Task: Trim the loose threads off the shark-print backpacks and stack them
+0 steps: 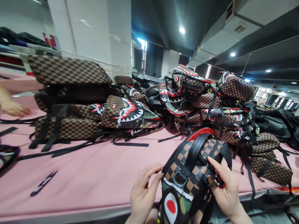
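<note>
A small backpack (pixel 184 155) with a brown-and-black checkered pattern, camouflage, and a red-and-white eye stands upright before me at the table's front edge. It has a black carry handle, a D-ring and a red lining at the top. My left hand (pixel 146 189) pinches its left edge between thumb and fingers. On the opposite side, my right hand (pixel 227 188) is closed at the backpack's side near the handle base. A small dark object with red (pixel 219 181) shows among the right fingers; its kind is unclear. The backpack's lower part runs out of view.
A pink-covered table (pixel 100 177) carries stacked checkered backpacks (pixel 70 71) at left and a shark-mouth backpack pile (pixel 191 84) at right. Black bags (pixel 273 124) lie farther right. A slim dark-and-white tool (pixel 44 183) lies at front left. Another person's hand (pixel 15 107) reaches in from the left.
</note>
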`<state>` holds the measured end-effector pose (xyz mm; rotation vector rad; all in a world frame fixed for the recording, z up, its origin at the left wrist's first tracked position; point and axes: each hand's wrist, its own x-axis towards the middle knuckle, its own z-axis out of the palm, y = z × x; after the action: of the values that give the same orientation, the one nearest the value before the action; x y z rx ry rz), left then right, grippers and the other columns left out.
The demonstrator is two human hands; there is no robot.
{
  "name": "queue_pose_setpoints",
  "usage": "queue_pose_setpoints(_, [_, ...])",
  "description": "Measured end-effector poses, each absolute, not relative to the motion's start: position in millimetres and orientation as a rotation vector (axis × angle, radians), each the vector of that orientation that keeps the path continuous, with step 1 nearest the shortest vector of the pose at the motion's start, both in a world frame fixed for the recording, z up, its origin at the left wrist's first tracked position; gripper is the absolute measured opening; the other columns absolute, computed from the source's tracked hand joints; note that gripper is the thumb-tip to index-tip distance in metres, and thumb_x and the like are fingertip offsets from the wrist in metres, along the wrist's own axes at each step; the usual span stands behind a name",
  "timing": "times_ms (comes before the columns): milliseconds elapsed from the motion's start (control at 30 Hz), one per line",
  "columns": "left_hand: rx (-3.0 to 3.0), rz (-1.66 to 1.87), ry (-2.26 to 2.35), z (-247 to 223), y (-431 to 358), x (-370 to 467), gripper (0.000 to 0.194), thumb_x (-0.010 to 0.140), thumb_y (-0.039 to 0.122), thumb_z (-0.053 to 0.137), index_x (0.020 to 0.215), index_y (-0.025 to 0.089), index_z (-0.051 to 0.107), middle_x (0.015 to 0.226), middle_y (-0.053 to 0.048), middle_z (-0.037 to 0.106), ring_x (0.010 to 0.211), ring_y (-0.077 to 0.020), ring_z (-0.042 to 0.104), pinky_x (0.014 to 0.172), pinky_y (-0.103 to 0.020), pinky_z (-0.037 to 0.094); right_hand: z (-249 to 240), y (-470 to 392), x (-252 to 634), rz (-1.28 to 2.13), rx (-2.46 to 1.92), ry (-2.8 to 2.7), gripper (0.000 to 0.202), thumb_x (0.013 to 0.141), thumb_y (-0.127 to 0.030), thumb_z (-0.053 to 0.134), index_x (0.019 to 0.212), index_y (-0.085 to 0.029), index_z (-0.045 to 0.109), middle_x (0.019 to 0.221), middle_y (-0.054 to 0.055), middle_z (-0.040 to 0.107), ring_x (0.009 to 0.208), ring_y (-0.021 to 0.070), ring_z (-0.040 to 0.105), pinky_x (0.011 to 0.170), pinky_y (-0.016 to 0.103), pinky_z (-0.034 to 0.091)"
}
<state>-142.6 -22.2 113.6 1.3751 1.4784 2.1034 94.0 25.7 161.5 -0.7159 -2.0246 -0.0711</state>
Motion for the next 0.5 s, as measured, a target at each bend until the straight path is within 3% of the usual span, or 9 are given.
queue_pose_setpoints(267, [2.057,1.803,1.393,181,-7,-160,0.012,0.08,0.023,0.054,0.077,0.02,0.065,0.073,-0.003,0.062,0.069,-0.0147,0.058,0.061,-0.025,0.048,168,27,85,-0.02,-0.707,-2.015,0.045,0.083,-0.024,0.048,0.128,-0.021,0.047,0.088,0.008,0.061,0.079,0.0206,0.06,0.066,0.031,0.049])
queue_pose_setpoints(400, [2.257,1.555,1.405,193,-9,-160,0.018,0.084,0.021,0.044,0.069,0.019,0.055,0.069,-0.003,0.056,0.064,-0.0137,0.052,0.058,-0.025,0.045,169,27,86,-0.037,-0.707,-2.03,0.046,0.083,-0.025,0.048,0.128,-0.021,0.046,0.09,0.008,0.061,0.081,0.0209,0.059,0.067,0.031,0.049])
queue_pose_setpoints(500, [2.036,1.574,1.303,193,-14,-158,0.023,0.087,0.024,0.036,0.067,0.02,0.045,0.065,-0.001,0.047,0.058,-0.0132,0.045,0.053,-0.025,0.042,169,30,88,-0.049,-0.714,-2.031,0.046,0.083,-0.023,0.047,0.129,-0.022,0.046,0.089,0.008,0.061,0.081,0.0203,0.06,0.066,0.03,0.049])
